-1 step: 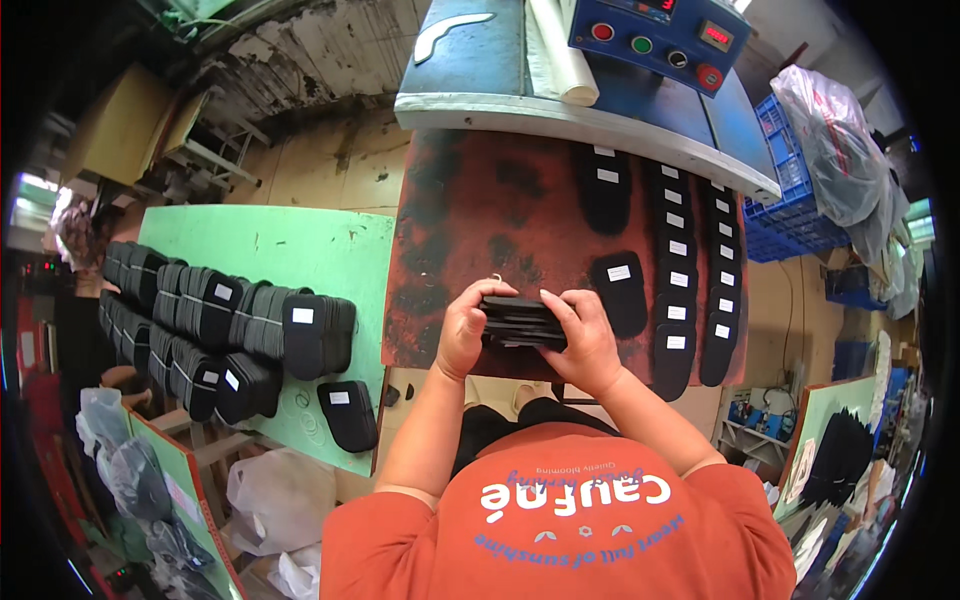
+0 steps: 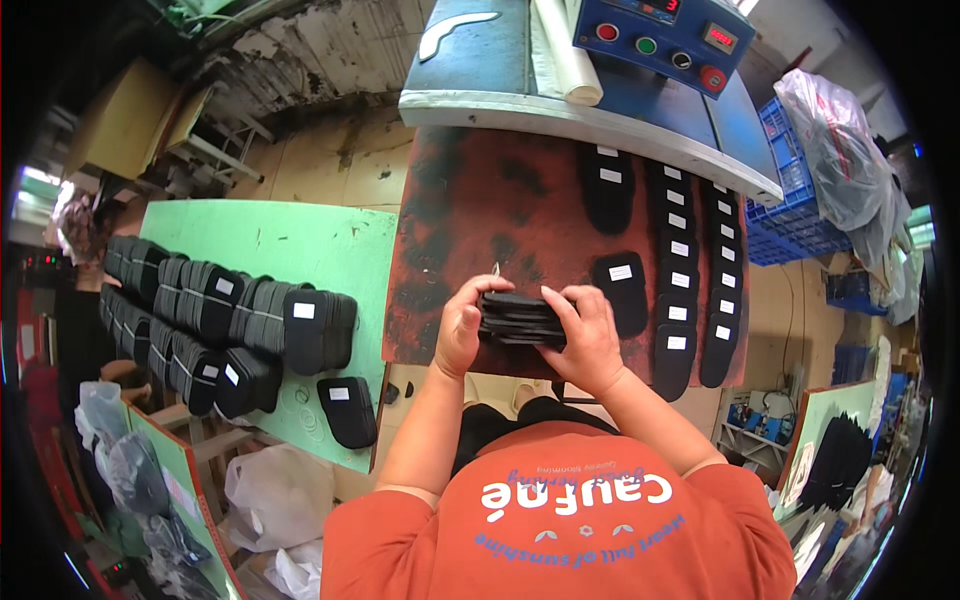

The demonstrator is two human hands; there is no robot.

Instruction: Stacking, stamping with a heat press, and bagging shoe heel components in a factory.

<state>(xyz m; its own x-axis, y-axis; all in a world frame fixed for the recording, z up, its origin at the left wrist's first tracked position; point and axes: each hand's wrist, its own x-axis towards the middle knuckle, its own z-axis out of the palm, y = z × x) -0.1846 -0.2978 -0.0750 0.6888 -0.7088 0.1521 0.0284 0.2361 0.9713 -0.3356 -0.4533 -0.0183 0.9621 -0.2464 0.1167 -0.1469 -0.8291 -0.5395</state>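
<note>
Between my two hands, over the near edge of a red, black-stained board point(image 2: 440, 230), is a stack of black insole-like pads point(image 2: 520, 322), seen edge-on. My left hand point(image 2: 460, 332) grips its left end, thumb and fingers closed around it. The right end is held by my right hand point(image 2: 590, 340), with the thumb at the near side. Just beyond my right hand lies a single black pad point(image 2: 624, 305) with a white label. Further right, two overlapping rows of labelled black pads point(image 2: 672, 375) run away from me. Another labelled pad point(image 2: 605, 205) lies farther back.
A blue machine point(image 2: 650, 45) with buttons and red displays stands behind the board. At left, a green table point(image 2: 290, 225) carries several rows of black pads point(image 2: 322, 340) and a lone labelled pad point(image 2: 350, 425). Blue crates point(image 2: 785, 180) and plastic bags point(image 2: 835, 140) are at right.
</note>
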